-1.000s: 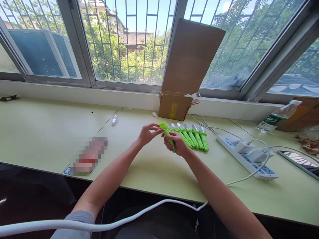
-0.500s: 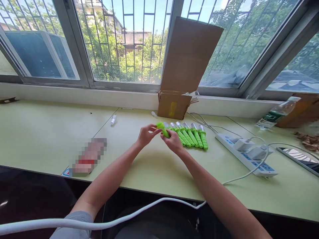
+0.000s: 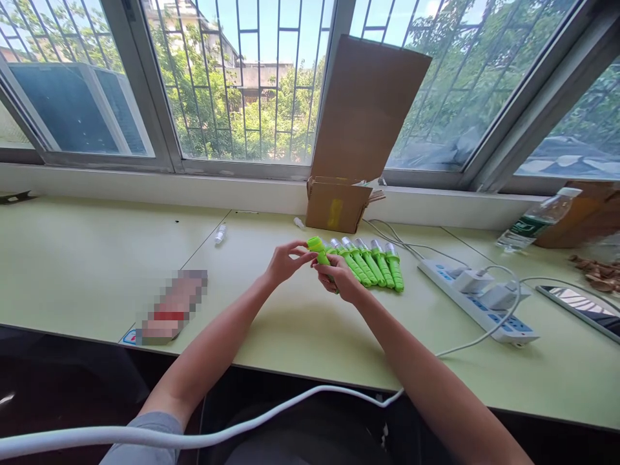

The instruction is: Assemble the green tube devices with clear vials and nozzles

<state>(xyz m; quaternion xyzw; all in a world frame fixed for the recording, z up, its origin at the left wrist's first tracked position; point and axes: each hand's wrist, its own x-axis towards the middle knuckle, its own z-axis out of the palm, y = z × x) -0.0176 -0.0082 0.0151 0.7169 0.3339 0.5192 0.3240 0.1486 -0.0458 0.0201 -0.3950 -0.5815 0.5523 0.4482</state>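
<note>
A green plastic handle [image 3: 321, 250] with a wide, ribbed round head is tilted up over the table. My right hand [image 3: 340, 276] is closed around its grip, hiding most of the lower part. My left hand [image 3: 289, 261] pinches at the head from the left, index finger and thumb against it; whether a small part sits between those fingertips I cannot tell. Just right of my hands lies a row of several green handles with clear tips [image 3: 372, 266], side by side. My right hand partly covers the nearest of them.
A cardboard box [image 3: 334, 205] with its flap raised stands against the window sill. To the right are a white power strip [image 3: 479, 302] with cables, a tablet [image 3: 584, 309] and a water bottle [image 3: 537, 223]. A small clear cap [image 3: 220, 234] and a blurred-out item [image 3: 174, 307] lie left.
The handle in my right hand has turned more upright, with its head facing up more. My right fingers have wrapped further under the grip. My left hand stays at the head.
</note>
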